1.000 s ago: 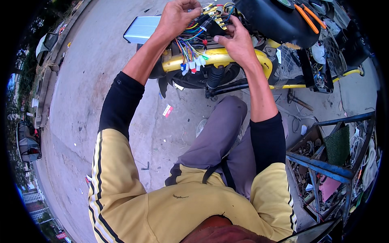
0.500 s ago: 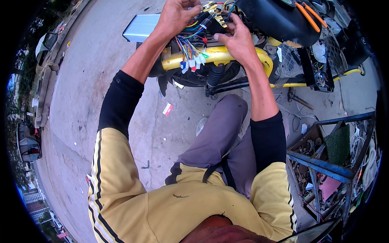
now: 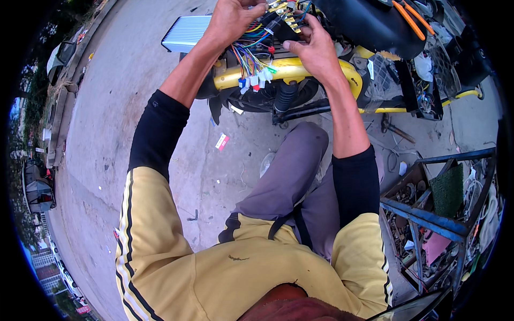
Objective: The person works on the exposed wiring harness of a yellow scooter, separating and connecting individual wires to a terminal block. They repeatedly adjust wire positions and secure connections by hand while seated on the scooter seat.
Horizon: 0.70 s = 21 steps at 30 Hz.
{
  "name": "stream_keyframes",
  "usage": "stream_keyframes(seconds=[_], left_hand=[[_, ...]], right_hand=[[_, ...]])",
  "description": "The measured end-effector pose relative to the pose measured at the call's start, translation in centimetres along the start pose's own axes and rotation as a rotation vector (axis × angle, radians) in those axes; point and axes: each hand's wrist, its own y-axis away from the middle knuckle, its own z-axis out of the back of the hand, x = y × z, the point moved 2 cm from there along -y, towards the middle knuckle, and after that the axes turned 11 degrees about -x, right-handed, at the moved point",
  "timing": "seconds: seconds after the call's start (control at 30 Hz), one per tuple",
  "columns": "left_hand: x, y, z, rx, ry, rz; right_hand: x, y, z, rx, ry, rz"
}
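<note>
At the top of the view, both my hands work among the wiring of a yellow-framed two-wheeler [image 3: 227,79]. My left hand [image 3: 235,18] is closed in a pinch beside the brass terminals [image 3: 278,7]; what lies between its fingertips I cannot make out. My right hand [image 3: 317,49] curls its fingers and thumb round the edge of a black block [image 3: 279,29] carrying brass terminals. A silver finned controller box [image 3: 186,34] lies to the left, partly behind my left wrist. Coloured wires with plug connectors [image 3: 256,82] hang down over the yellow frame tube.
Orange-handled pliers [image 3: 409,21] rest on the black seat [image 3: 369,27] at the right. A hammer [image 3: 397,129] lies on the ground below the frame. A blue metal rack [image 3: 428,216] full of parts and scraps stands at lower right. A red-and-white packet [image 3: 221,142] lies on the pavement.
Both hands stay at nearly the same place on the terminals and wires. The view has shifted very slightly; nothing has visibly been taken up or let go.
</note>
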Motion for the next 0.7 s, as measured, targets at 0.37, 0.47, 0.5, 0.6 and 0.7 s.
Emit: stream_keyframes(seconds=[0.37, 0.47, 0.5, 0.6, 0.7], left_hand=[[0.1, -0.1, 0.0, 0.008, 0.011, -0.034], [0.0, 0.0, 0.1, 0.005, -0.013, -0.016], [0.0, 0.0, 0.1, 0.005, -0.010, -0.024], [-0.1, 0.0, 0.1, 0.002, -0.009, -0.034], [-0.1, 0.1, 0.1, -0.008, -0.017, -0.039]], right_hand=[[-0.6, -0.1, 0.0, -0.006, -0.007, 0.007], [-0.6, -0.1, -0.1, 0.002, -0.028, 0.005], [-0.4, -0.1, -0.1, 0.004, -0.028, 0.001], [-0.6, -0.1, -0.1, -0.001, -0.019, 0.003], [-0.6, -0.1, -0.1, -0.003, -0.006, 0.008]])
